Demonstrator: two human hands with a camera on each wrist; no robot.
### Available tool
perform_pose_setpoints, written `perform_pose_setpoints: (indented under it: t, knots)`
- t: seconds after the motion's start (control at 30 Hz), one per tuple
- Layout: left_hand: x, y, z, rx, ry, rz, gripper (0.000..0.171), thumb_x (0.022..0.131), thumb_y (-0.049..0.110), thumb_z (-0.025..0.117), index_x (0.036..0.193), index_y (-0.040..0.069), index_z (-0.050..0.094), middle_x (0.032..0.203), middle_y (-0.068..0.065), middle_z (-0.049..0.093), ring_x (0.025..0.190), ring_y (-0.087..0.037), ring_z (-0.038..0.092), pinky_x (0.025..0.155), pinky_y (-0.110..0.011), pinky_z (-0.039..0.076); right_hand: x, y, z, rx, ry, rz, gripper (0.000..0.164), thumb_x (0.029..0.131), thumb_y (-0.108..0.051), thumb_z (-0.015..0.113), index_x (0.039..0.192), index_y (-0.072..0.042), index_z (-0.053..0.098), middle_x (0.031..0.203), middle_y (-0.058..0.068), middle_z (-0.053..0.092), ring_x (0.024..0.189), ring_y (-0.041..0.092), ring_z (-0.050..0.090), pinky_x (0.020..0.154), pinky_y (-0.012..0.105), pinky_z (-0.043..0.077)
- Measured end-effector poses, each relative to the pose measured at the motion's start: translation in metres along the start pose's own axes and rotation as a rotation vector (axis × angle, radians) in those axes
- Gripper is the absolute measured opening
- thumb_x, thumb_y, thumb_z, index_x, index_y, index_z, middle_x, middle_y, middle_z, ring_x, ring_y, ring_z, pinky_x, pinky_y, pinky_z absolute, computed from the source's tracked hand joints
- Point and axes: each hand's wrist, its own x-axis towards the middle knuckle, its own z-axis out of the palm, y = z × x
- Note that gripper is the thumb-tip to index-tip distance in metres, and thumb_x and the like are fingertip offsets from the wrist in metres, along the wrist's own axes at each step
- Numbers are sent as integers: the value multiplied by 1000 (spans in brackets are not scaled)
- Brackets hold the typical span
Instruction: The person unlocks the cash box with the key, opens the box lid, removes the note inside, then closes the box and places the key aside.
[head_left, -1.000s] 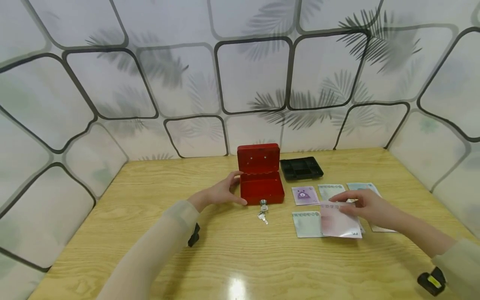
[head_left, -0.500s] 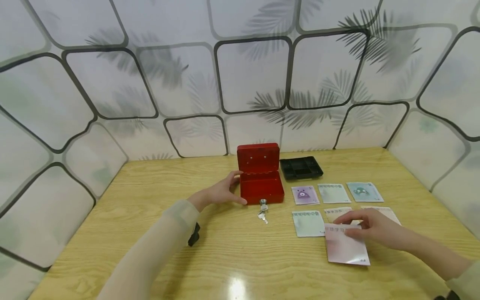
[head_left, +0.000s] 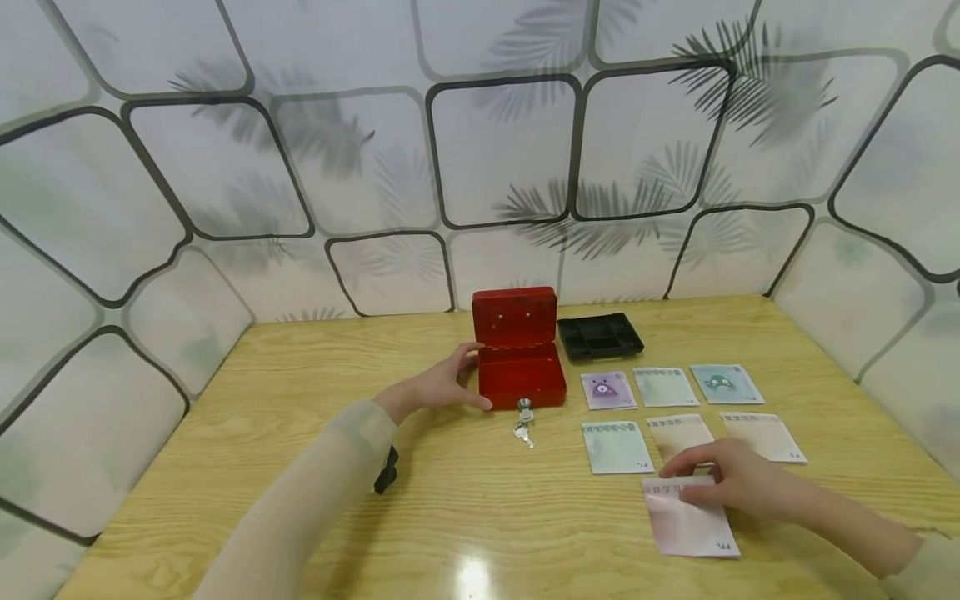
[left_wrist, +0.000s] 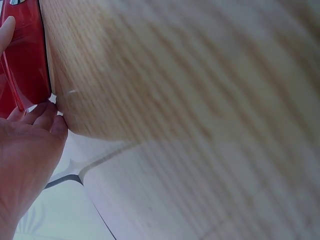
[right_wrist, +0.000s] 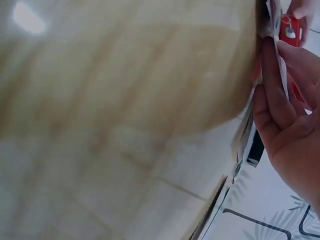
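Observation:
A red cash box [head_left: 513, 327] stands on the table with its lid raised and its inside bare. My left hand [head_left: 442, 383] grips its left side, thumb at the front corner and fingers toward the back; the left wrist view shows the fingertips against the red wall [left_wrist: 31, 60]. Between thumb and fingers, my right hand [head_left: 753, 479] pinches a pink play banknote [head_left: 693, 527] by its far edge, low over the table in front of the other notes. Edge-on in the right wrist view, the pink note [right_wrist: 282, 75] lies partly behind the fingers.
Two rows of play banknotes lie right of the box: purple [head_left: 609, 390], pale green [head_left: 665, 387] and blue [head_left: 726, 383] behind, light green [head_left: 617, 447] and two beige notes [head_left: 763, 437] in front. Keys [head_left: 523, 432] hang from the box's lock. A black compartment tray [head_left: 600, 327] sits behind.
My right hand has brought the pink banknote toward the table's front and lowered it, uncovering the notes behind. My left hand has stayed at the box.

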Motion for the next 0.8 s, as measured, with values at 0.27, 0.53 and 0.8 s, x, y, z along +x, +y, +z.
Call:
perform_pose_setpoints:
  t: [0.27,0.53,0.8]
  knots:
    - [0,2,0,2,1,-3,93,81,14,80,149,8,18,153,-21,29,143,-30,23,116,-44,15,0,-12,7,-235,35,76,18,82,-29,78,99,-22,74,96,-13,69,87,4,58,71,28,50]
    - [-2,3,-2,3,-2,7,92,81,14,80,149,8,18,153,-21,31,143,-30,24,116,-45,15,0,-23,10,-368,89,116,17,80,-32,80,94,-28,74,88,-23,59,77,-2,52,67,28,48]
    - [0,1,-1,-4,-5,12,93,81,14,81,149,7,18,153,-21,30,143,-30,23,116,-45,15,2,-22,9,-326,117,104,15,78,-31,81,90,-29,72,87,-22,59,81,0,55,71,28,51]
